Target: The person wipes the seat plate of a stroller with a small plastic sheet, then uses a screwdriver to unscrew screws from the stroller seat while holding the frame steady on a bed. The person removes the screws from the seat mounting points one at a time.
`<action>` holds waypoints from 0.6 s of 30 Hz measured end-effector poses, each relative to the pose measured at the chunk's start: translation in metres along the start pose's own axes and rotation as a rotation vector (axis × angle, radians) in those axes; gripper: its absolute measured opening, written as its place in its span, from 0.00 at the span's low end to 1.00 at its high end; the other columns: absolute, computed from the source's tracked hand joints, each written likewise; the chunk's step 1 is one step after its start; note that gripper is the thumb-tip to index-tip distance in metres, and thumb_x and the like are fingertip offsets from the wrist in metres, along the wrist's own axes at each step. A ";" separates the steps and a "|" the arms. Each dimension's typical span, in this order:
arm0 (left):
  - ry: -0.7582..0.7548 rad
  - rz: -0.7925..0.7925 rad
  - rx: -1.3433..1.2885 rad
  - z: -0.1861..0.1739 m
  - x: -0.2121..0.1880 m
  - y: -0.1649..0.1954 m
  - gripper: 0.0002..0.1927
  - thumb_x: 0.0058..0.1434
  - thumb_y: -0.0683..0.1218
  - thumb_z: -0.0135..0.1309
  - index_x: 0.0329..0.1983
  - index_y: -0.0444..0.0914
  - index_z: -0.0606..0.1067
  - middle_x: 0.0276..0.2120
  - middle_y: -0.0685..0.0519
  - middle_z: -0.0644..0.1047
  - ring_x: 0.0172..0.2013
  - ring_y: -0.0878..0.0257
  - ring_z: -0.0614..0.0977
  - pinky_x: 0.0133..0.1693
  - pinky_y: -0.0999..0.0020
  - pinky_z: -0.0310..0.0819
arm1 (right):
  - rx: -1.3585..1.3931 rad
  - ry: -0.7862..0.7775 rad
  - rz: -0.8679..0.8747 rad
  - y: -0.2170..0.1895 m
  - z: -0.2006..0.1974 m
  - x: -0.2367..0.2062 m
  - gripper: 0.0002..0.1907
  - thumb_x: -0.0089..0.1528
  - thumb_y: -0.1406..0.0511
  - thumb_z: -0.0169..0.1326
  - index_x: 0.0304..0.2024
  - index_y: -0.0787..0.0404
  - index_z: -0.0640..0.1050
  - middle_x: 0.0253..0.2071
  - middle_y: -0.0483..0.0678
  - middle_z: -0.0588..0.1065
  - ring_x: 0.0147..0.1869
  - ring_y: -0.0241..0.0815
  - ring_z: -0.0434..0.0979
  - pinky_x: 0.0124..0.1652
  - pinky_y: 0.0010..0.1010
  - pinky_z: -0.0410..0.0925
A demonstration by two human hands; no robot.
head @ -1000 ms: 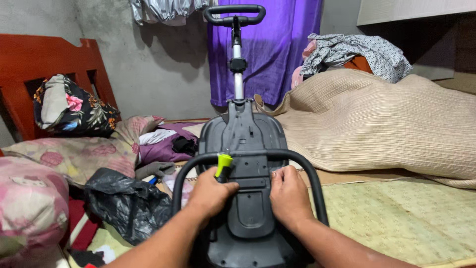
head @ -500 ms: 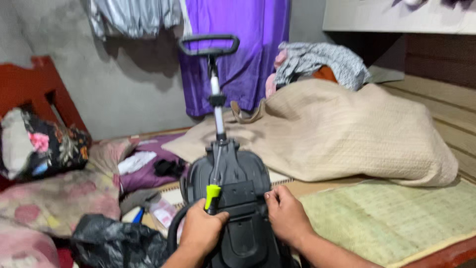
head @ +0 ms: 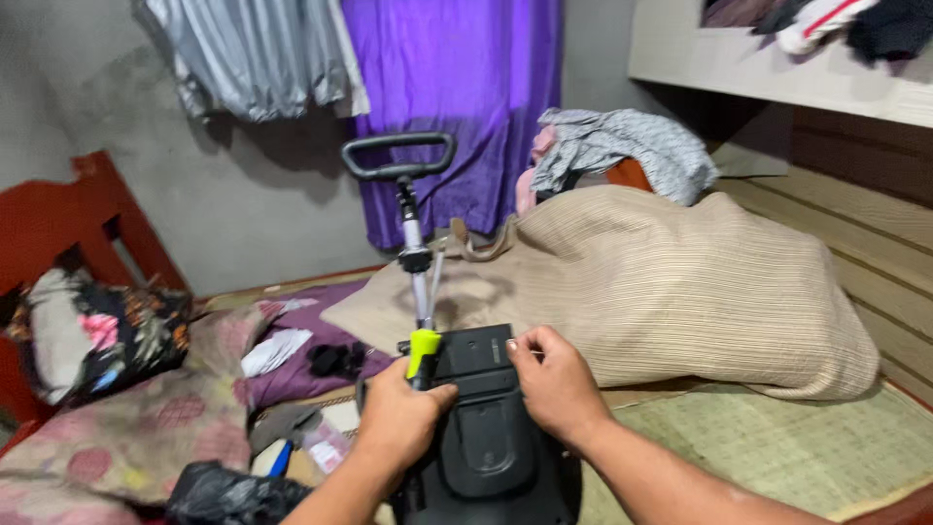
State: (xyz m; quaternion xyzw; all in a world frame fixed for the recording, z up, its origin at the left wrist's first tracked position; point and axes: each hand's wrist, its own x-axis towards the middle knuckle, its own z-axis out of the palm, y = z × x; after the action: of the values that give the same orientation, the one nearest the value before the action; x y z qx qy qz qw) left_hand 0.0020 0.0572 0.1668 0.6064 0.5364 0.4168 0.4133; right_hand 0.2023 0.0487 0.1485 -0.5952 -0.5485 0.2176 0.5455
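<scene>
At six o'clock, both hands grip a smooth black plastic seat (head: 491,437): the left hand (head: 398,420) closed around a yellow-handled tool (head: 422,352), the right hand (head: 554,387) pressing its top edge; a looped metal-stemmed handle (head: 398,156) rises toward twelve.

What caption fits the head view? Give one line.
Both hands, left and right, grip a black device on a cluttered bed.

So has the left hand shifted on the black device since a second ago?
Yes. The left hand has come off the curved black bar and now grips the yellow-green tool against the black device's upper panel.
</scene>
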 end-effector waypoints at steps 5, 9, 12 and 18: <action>-0.026 0.008 0.007 -0.007 0.017 0.008 0.18 0.51 0.43 0.65 0.45 0.37 0.78 0.30 0.49 0.84 0.30 0.60 0.83 0.37 0.63 0.78 | -0.045 0.006 0.085 -0.011 0.000 0.006 0.13 0.64 0.59 0.54 0.34 0.63 0.77 0.24 0.48 0.75 0.29 0.36 0.71 0.32 0.33 0.68; -0.092 -0.009 -0.109 -0.013 0.042 0.017 0.17 0.50 0.40 0.63 0.45 0.35 0.79 0.32 0.49 0.85 0.31 0.61 0.85 0.37 0.64 0.80 | -0.060 0.000 0.128 -0.025 0.002 0.022 0.13 0.64 0.59 0.54 0.33 0.63 0.77 0.23 0.46 0.77 0.28 0.35 0.73 0.32 0.32 0.69; -0.085 0.041 -0.106 -0.026 0.058 0.018 0.17 0.50 0.39 0.63 0.44 0.34 0.79 0.31 0.48 0.86 0.30 0.60 0.86 0.36 0.64 0.80 | -0.014 -0.008 0.148 -0.037 0.014 0.035 0.13 0.65 0.59 0.54 0.34 0.63 0.78 0.25 0.46 0.77 0.29 0.35 0.72 0.32 0.32 0.69; -0.065 0.087 -0.198 -0.056 0.084 0.003 0.15 0.49 0.39 0.62 0.41 0.34 0.79 0.30 0.50 0.85 0.30 0.61 0.86 0.35 0.65 0.80 | -0.121 -0.028 0.132 -0.051 0.049 0.059 0.13 0.64 0.58 0.55 0.35 0.61 0.79 0.26 0.45 0.78 0.31 0.35 0.73 0.34 0.31 0.69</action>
State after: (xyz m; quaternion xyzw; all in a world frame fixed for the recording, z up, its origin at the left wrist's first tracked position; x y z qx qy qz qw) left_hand -0.0438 0.1432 0.1924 0.5986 0.4520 0.4653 0.4699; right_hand 0.1573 0.1113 0.1991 -0.6588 -0.5278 0.2280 0.4852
